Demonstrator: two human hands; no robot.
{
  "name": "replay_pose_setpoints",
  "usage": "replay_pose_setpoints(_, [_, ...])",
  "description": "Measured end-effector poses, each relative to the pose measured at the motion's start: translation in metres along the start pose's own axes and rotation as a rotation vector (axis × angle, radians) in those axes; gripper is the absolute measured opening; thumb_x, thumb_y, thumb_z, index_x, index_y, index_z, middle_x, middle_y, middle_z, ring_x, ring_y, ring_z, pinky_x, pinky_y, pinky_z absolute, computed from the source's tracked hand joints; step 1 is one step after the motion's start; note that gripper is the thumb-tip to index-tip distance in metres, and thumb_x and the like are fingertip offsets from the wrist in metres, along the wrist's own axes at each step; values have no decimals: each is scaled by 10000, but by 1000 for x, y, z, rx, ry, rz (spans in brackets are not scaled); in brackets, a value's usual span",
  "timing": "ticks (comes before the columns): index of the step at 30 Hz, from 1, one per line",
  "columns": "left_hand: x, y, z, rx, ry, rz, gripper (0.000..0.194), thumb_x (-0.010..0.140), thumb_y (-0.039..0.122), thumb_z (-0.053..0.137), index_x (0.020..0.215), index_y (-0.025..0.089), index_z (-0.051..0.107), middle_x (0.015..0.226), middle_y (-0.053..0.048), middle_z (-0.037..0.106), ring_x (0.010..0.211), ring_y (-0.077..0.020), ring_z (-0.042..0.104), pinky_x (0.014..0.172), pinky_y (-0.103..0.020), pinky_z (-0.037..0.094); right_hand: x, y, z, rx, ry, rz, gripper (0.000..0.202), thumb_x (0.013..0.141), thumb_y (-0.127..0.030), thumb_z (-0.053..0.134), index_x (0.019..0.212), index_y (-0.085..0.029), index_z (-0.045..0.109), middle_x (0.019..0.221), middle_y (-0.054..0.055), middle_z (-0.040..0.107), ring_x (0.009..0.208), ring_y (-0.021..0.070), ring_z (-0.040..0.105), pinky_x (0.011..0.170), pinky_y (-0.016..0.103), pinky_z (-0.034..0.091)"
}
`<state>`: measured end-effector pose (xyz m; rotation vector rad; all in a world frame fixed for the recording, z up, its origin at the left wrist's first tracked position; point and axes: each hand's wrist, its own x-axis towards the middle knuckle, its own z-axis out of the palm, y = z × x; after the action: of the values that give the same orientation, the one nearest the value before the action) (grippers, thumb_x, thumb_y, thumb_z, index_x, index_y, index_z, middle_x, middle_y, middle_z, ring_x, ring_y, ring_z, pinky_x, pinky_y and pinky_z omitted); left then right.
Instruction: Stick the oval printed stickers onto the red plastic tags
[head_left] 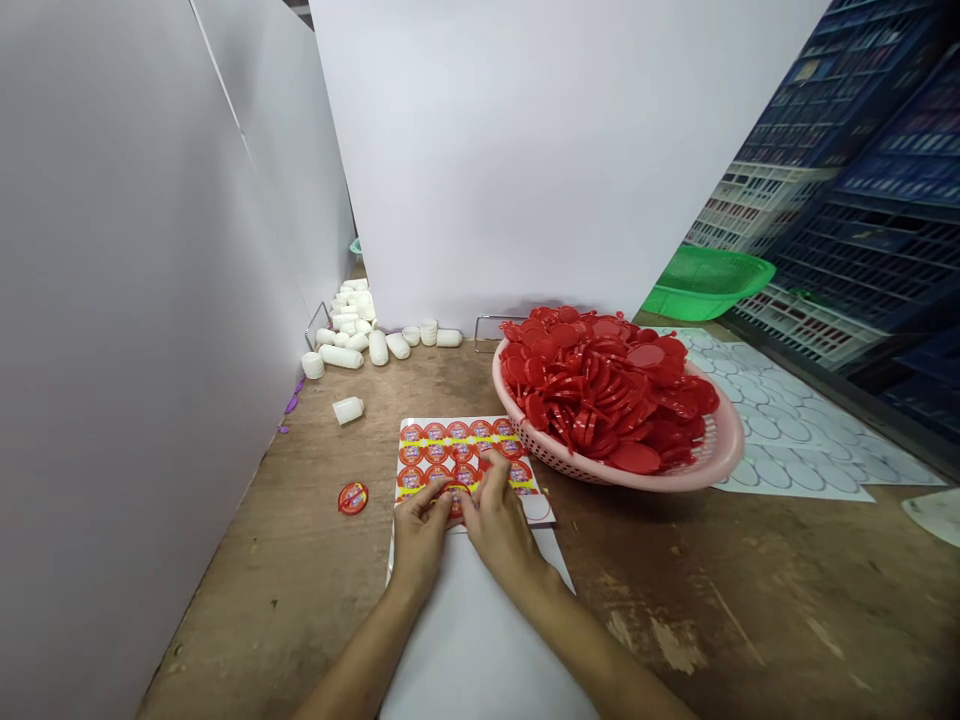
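Observation:
My left hand (420, 532) and my right hand (496, 515) meet over a sheet of round red and yellow stickers (435, 452). Between my thumbs and fingers is a small red plastic disc (455, 499) with a printed face, partly covered by my fingertips. My left fingers are closed on its left side. The right thumb presses its right side, while the right index finger is bent and raised. Left of the sheet lies another red disc (352, 497) with a printed sticker on it. White paper (480, 620) extends under my forearms.
A pink basket (727, 445) heaped with red plastic discs (600, 380) stands at the right. Several white plastic pieces (341, 356) lie at back left. White panels (510, 170) rise behind and left. Used sticker sheets (787, 430), a green basket (701, 280) and stacked crates (862, 220) are at right.

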<state>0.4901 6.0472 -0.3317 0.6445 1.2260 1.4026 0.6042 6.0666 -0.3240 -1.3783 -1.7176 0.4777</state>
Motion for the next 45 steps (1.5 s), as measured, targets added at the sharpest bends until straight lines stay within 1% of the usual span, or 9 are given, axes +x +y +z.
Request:
replay_pose_setpoints(3, [-1,1,1,-76,23,-60,408,586,336,831,929,134,742,895,-83,753,704,-197,710,708,-355,601,6,6,-5,-24,-17,44,400,764,-176,598,1127,-184,429,1057,152,597,994,311,605,816,470,515])
replay_pose_setpoints(7, [-1,5,2,-103,10,-92,426,557,338,848,907,119,745,799,-69,747,646,-191,700,663,-351,612,9,7,-10,133,-283,78,165,806,-233,554,964,-205,515,792,26,588,693,195,574,657,334,492])
replay_pose_setpoints(11, [0,6,2,-105,-2,-78,417,554,357,850,881,118,749,701,-31,722,564,-151,666,601,-317,612,9,7,-8,359,-416,98,182,743,-152,491,911,-204,538,688,-43,495,581,124,466,533,231,378])
replay_pose_setpoints(16, [-1,7,2,-80,-56,-111,384,559,346,854,837,107,739,750,-49,727,599,-166,676,552,-293,604,11,9,-3,596,-291,226,196,707,-168,512,892,-189,572,720,-42,492,530,92,413,482,213,328])
replay_pose_setpoints(21, [-1,11,2,-118,-46,-134,371,580,357,847,798,90,710,676,-33,697,587,-147,661,563,-291,604,6,7,-4,572,-226,4,188,827,-193,503,785,-195,686,849,39,557,792,156,560,663,269,455])
replay_pose_setpoints(25, [-2,13,1,-113,-81,-120,388,556,339,865,793,88,688,683,-40,704,597,-149,664,563,-278,595,1,9,-7,529,-206,-49,212,847,-184,512,841,-216,721,855,45,583,818,163,575,715,290,473])
replay_pose_setpoints(33, [-7,11,6,-43,-129,-25,600,619,331,825,1064,202,443,709,-1,701,514,-143,641,475,-262,553,4,13,-6,732,-256,292,121,699,-226,592,781,-174,664,731,14,631,671,141,585,604,250,484])
replay_pose_setpoints(40, [-9,5,6,-36,-172,34,552,685,312,785,919,265,287,716,39,685,498,-123,622,462,-236,525,8,17,-6,781,-381,470,170,656,-329,637,694,-164,627,478,-61,502,401,68,401,374,190,291])
replay_pose_setpoints(45, [-10,2,6,-18,-204,57,519,711,303,769,901,266,288,722,48,668,515,-101,601,464,-195,486,9,18,-3,733,-423,485,177,629,-329,653,652,-169,583,448,-78,469,356,47,329,344,183,230])
